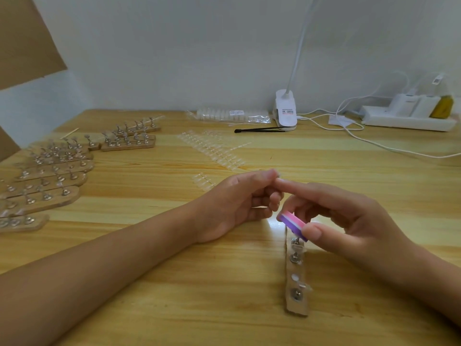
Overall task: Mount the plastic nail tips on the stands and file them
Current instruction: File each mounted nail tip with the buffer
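Left forearm crosses the near edge diagonally; left hand [239, 203] curled, thumb and forefinger pinched, contents too blurred to tell. Touching it by one forefinger, right hand [349, 221] grips pink-purple file block [293, 224] over stand strip [296, 278] by near edge. Beyond, mid-surface: loose nail tips [214, 148]. Left edge crowded with loaded stand strips [50, 171]; far edge has lamp clamp [285, 111], power strip [409, 118]. Bare wood between.
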A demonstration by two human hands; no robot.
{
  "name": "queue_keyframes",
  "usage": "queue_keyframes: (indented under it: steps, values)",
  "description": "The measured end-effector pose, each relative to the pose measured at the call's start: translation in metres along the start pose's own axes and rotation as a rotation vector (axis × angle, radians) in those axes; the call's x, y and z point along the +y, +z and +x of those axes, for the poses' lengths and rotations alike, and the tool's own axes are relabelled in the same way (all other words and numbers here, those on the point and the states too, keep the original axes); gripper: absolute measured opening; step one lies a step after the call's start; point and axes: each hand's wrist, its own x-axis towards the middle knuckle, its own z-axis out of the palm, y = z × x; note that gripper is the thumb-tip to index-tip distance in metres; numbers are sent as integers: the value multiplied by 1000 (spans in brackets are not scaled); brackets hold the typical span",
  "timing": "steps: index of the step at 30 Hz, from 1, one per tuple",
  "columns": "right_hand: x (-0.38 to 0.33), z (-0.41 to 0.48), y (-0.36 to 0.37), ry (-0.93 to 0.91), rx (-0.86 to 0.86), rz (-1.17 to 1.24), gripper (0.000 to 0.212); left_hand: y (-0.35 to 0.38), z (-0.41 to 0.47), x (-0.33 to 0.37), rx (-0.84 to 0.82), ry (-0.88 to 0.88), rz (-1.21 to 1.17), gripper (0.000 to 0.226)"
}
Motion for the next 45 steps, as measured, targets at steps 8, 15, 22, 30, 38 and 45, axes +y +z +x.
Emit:
queue_keyframes:
  steps: [8, 15, 22, 30, 38, 45]
  values:
    - [4, 2, -2, -66, 81, -32, 43, -1, 0, 2, -38, 2, -5, 29]
    - [11, 5, -2, -180, 223, -65, 43, 0, -2, 1, -65, 46, 5, 15]
    - [14, 6, 7, -237, 216, -222, 40, 4, -2, 1, -53, 41, 66, 17]
    - [12, 5, 6, -264, 234, -239, 36, 5, -5, 1, -100, 35, 157, 13]
    - [13, 5, 4, -312, 185, -361, 46, 3, -5, 1, -76, 26, 144, 16]
    - [15, 4, 5, -311, 229, -259, 41, 3, -5, 0, -102, 66, 167, 8]
